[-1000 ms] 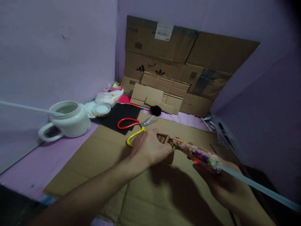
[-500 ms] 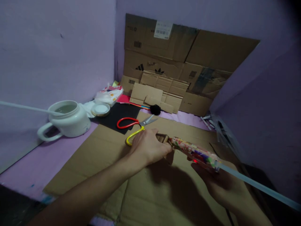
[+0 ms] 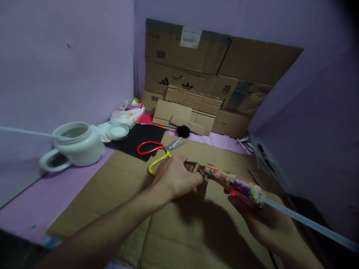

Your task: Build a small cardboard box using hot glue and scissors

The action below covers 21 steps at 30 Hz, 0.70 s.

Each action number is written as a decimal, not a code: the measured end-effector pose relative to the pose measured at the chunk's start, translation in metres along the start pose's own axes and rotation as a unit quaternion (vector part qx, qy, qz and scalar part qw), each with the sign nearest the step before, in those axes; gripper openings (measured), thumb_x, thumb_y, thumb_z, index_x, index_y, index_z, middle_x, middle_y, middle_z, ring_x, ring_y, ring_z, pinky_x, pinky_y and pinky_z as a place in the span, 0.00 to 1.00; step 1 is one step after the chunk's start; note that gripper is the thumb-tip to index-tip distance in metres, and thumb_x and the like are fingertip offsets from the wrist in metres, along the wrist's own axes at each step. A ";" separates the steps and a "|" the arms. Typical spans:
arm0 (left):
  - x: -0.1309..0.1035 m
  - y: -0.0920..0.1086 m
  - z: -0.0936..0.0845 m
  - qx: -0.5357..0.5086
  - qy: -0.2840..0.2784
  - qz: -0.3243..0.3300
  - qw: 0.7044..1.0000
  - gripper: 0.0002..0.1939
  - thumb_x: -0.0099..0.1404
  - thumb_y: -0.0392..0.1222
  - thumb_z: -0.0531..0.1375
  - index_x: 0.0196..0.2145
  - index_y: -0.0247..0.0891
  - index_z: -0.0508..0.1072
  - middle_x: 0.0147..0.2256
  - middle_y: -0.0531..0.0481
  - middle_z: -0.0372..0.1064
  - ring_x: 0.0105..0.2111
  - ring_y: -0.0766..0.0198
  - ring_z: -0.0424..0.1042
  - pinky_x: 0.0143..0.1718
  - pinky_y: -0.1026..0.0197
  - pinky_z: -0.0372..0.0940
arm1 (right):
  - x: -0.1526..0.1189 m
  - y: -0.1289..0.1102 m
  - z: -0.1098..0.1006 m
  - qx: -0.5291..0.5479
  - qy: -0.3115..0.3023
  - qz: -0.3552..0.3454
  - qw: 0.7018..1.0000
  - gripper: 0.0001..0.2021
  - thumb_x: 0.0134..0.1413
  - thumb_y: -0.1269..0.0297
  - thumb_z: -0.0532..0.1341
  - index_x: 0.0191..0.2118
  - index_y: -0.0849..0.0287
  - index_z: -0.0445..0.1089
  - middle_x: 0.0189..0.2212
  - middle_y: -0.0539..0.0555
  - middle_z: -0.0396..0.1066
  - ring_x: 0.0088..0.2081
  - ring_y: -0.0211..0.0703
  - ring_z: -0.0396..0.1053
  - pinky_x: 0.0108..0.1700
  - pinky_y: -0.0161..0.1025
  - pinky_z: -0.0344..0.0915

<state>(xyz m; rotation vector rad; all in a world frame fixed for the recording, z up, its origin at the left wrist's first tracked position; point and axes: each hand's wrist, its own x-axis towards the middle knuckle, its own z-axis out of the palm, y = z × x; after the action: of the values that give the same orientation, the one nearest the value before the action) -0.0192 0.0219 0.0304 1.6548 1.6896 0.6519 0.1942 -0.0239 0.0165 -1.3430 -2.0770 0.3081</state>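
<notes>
My left hand (image 3: 177,177) is closed round a small folded cardboard piece (image 3: 201,186), most of it hidden by my fingers. A hot glue gun (image 3: 232,182) with a flowery pattern and a small red light is gripped in my right hand (image 3: 260,213). Its tip meets or nearly meets the edge of the cardboard piece; I cannot tell which. A long translucent glue stick (image 3: 308,222) sticks out of its back end. Just beyond my left hand lie scissors (image 3: 165,148) with one red and one yellow handle, blades apart.
A large cardboard sheet (image 3: 112,198) covers the table. To the left stand a white mug (image 3: 81,147) with a stick in it and a round lid (image 3: 117,132). Black yarn (image 3: 183,131), black paper (image 3: 137,140) and cardboard pieces (image 3: 174,112) lie at the back, before an upright cardboard panel (image 3: 193,71).
The view has shifted slightly, so the background sits a little farther left. Both hands keep their grips, and the glue gun's tip stays at the cardboard piece.
</notes>
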 end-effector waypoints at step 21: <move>-0.002 0.001 -0.003 -0.001 0.017 0.013 1.000 0.14 0.46 0.48 0.62 0.31 0.41 0.77 0.31 0.47 0.76 0.36 0.51 0.74 0.32 0.57 0.65 | -0.004 0.011 0.001 -0.009 -0.047 0.010 0.999 0.15 0.57 0.65 0.56 0.50 0.57 0.71 0.35 0.58 0.80 0.34 0.53 0.79 0.34 0.40 0.76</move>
<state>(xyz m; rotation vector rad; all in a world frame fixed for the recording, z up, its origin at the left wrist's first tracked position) -0.0205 0.0207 0.0332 1.6758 1.6917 0.6985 0.2030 -0.0228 0.0087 -1.3857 -2.1483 0.3677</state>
